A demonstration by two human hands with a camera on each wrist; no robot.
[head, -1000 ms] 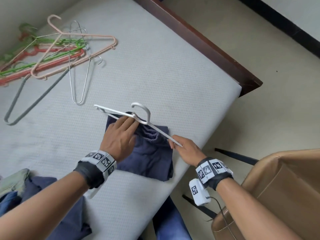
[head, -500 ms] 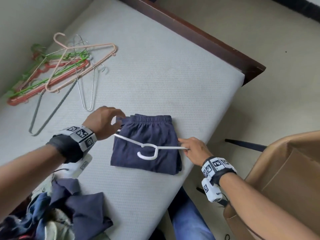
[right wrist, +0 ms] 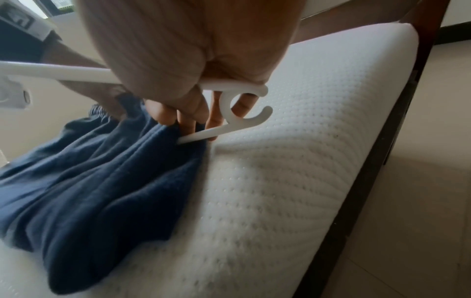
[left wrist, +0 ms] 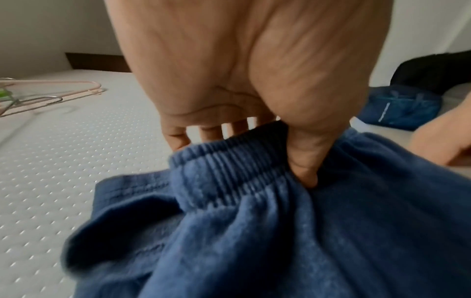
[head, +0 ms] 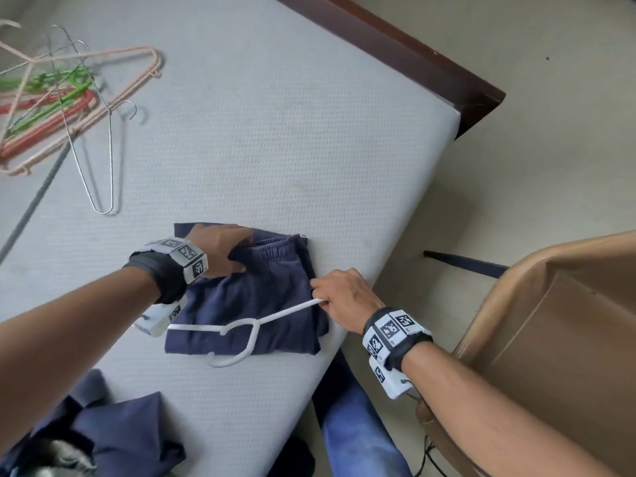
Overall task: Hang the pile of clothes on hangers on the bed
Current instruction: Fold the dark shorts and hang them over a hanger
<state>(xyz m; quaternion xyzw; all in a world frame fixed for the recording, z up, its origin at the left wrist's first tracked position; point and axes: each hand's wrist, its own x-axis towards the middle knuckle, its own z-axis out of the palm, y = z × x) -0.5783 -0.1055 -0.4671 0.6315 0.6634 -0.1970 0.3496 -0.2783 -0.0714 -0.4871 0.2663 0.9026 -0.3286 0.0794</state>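
Shorts' waistband (left wrist: 229, 177) — between left fingers (left wrist: 305, 161)

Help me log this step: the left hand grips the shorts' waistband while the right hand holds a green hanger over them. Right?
Not quite: the hanger is white, not green, as the head view shows. The left hand does grip the shorts at the waistband, and the right hand holds it over them.

The right hand (right wrist: 193, 66) grips the end of a white hanger (right wrist: 244, 113), its bar running off to the left of the grip and a small notch hook curving just below the fingers (right wrist: 188, 121). The fingertips also press into bunched navy shorts (right wrist: 97, 181) that spread down and left of the grip across the white mattress (right wrist: 293, 171). The mattress's dark wooden frame (right wrist: 356, 201) lies well right of the grip.
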